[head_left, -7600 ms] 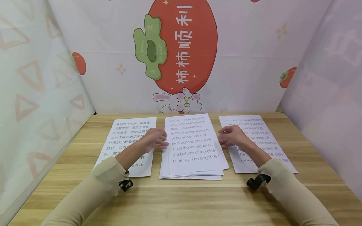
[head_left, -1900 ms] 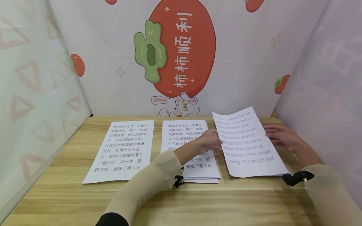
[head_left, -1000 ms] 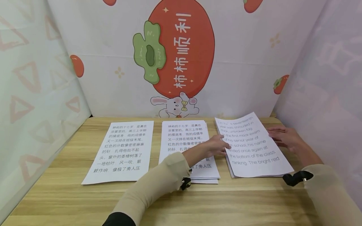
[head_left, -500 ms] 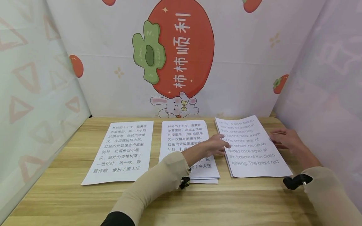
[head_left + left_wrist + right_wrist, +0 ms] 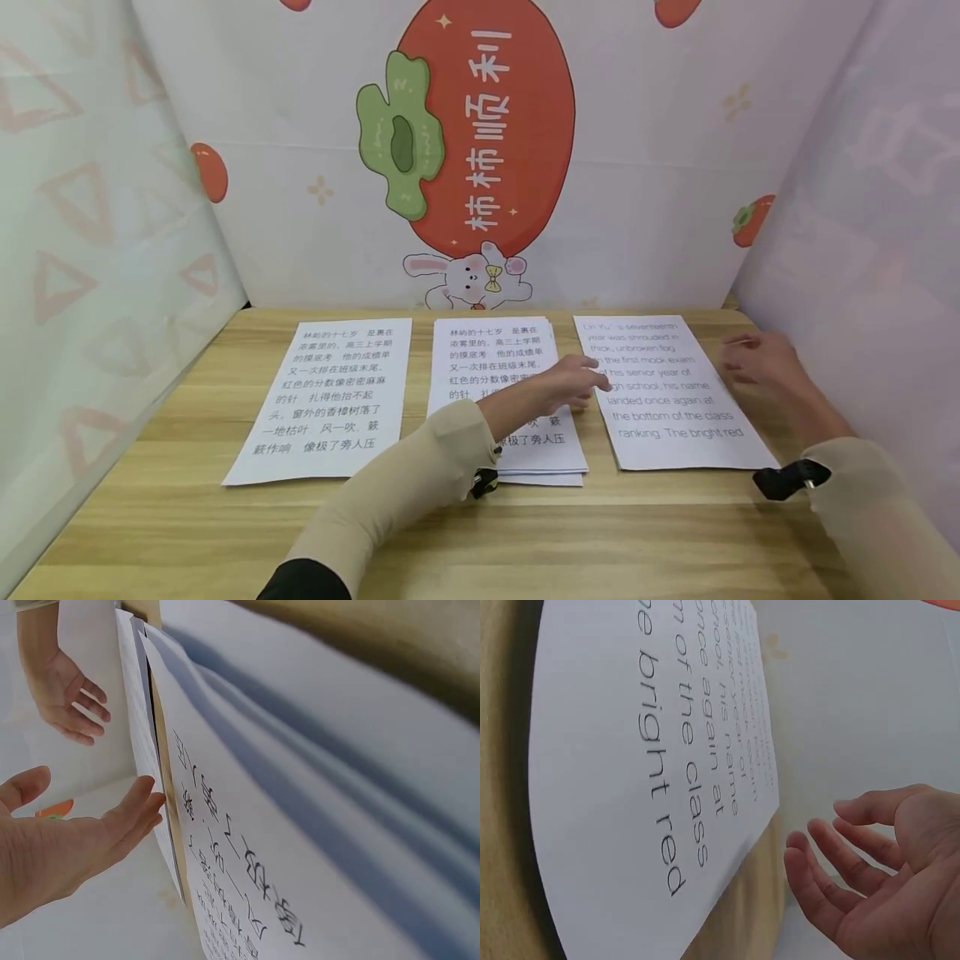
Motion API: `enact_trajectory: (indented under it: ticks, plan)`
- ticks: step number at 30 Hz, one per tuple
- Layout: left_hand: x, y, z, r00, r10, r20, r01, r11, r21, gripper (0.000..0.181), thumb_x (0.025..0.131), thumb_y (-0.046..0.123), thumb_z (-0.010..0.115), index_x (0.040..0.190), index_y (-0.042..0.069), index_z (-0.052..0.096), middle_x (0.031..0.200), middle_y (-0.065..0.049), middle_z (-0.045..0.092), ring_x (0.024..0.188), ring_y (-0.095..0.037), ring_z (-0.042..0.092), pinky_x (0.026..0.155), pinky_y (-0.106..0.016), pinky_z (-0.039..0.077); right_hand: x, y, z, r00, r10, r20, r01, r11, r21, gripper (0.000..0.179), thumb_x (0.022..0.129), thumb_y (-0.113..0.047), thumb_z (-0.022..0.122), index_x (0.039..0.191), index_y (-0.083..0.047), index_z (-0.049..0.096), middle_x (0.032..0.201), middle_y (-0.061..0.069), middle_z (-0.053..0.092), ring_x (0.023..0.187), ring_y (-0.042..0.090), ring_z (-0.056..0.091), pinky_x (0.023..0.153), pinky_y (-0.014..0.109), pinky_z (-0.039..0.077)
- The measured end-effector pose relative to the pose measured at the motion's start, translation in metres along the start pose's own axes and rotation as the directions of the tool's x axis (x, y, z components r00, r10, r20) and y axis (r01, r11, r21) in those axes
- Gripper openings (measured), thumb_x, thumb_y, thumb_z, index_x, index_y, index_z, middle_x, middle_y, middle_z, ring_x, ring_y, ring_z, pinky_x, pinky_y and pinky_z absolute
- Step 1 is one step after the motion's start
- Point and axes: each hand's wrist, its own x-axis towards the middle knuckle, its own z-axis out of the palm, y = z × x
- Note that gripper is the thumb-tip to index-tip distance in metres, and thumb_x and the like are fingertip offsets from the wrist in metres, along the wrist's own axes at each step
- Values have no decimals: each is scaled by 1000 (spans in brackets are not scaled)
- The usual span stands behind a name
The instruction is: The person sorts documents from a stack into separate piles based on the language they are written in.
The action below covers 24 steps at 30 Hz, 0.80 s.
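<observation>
Beneath my left hand (image 5: 570,385) lies the middle stack of paper (image 5: 480,367), a sheet of Chinese text on top. That hand's fingers reach past the stack to the left edge of the English-text sheet (image 5: 660,400), which lies flat on the right. The left wrist view shows its fingers (image 5: 135,814) nearly straight, with nothing in them. My right hand (image 5: 765,360) is just beyond the English sheet's right edge. In the right wrist view its fingers (image 5: 847,862) are loosely bent, holding nothing, apart from the paper.
Another sheet of Chinese text (image 5: 322,400) lies on the left of the wooden table (image 5: 420,542). Behind stands a white backdrop (image 5: 645,183) with a large persimmon print, and white side panels (image 5: 97,217) close in both sides.
The English sheet from the middle stack has moved onto the right-hand one, uncovering Chinese text. Its curled upper part has since settled flat, and my right hand has drawn off its edge.
</observation>
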Motion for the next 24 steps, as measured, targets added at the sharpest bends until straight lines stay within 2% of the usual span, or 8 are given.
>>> enact_trajectory:
  ticks: [4, 12, 18, 24]
  plan:
    - [-4, -2, -9, 1000, 15, 4, -15, 999, 29, 68, 92, 9, 71, 155, 5, 45, 148, -23, 53, 134, -40, 55, 112, -45, 50, 0, -15, 13, 998, -41, 44, 40, 999, 28, 50, 103, -14, 59, 140, 18, 47, 123, 35, 60, 82, 9, 69, 73, 32, 66]
    - [-23, -3, -36, 998, 67, -12, -65, 990, 124, 64, 95, 13, 69, 154, 8, 47, 145, -19, 56, 132, -38, 58, 110, -43, 52, -8, -43, 48, 977, -139, 161, 123, 987, 105, 49, 104, -11, 60, 141, 17, 46, 127, 36, 58, 94, 22, 72, 79, 39, 66]
    - [-37, -10, -68, 997, 73, -32, -66, 981, 180, 66, 96, 16, 69, 157, 10, 44, 148, -18, 56, 127, -38, 61, 112, -46, 50, -17, -65, 76, 953, -176, 247, 144, 979, 143, 44, 102, -8, 62, 137, 16, 51, 127, 36, 59, 97, 31, 73, 79, 42, 66]
    - [-48, -23, -102, 995, 69, -77, -54, 983, 175, 63, 98, 17, 66, 157, 7, 43, 145, -17, 58, 130, -35, 59, 110, -44, 52, -23, -76, 100, 937, -205, 282, 170, 975, 144, 40, 100, -8, 67, 133, 12, 57, 120, 29, 64, 91, 27, 74, 76, 40, 67]
